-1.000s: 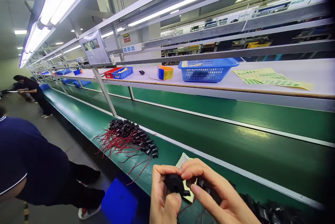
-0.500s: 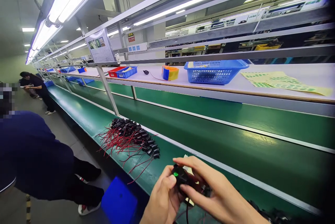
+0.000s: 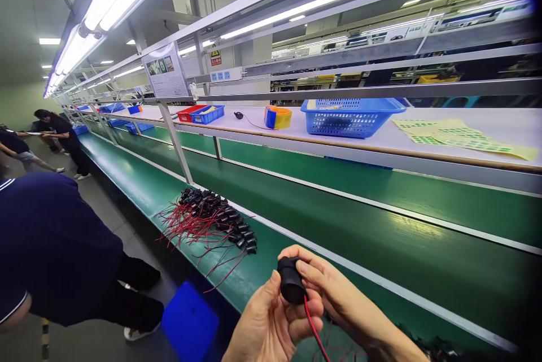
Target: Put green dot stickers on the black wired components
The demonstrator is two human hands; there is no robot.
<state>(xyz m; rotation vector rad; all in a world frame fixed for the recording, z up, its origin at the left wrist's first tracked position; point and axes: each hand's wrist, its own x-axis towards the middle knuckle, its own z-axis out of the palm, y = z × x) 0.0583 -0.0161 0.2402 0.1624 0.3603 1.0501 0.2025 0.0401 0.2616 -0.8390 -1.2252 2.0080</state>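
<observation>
Between both hands is a black cylindrical part (image 3: 292, 283) with a red and black wire pair (image 3: 311, 322) trailing down from its lower end. My right hand (image 3: 328, 280) pinches its upper side with the thumb and fingers. My left hand (image 3: 265, 317) cups it from below and the left, its thumb against the side and its fingers curled beneath. Ahead on the green bench (image 3: 139, 178), a row of similar black parts (image 3: 215, 209) lies with red wires (image 3: 190, 226) spread toward the near edge. More dark parts (image 3: 440, 348) are partly seen at the lower right.
A blue perforated basket (image 3: 351, 119), yellow sheets of green stickers (image 3: 461, 136), a tape roll (image 3: 277, 118) and small bins (image 3: 207, 115) stand on the upper shelf. A bent-over person (image 3: 59, 249) is at left, near a blue box (image 3: 190, 319). A metal post (image 3: 175, 144) rises from the bench.
The black part has been turned in my hands: its green dot faced me before, and now its plain side and the red wire show. My right fingers have shifted around it.
</observation>
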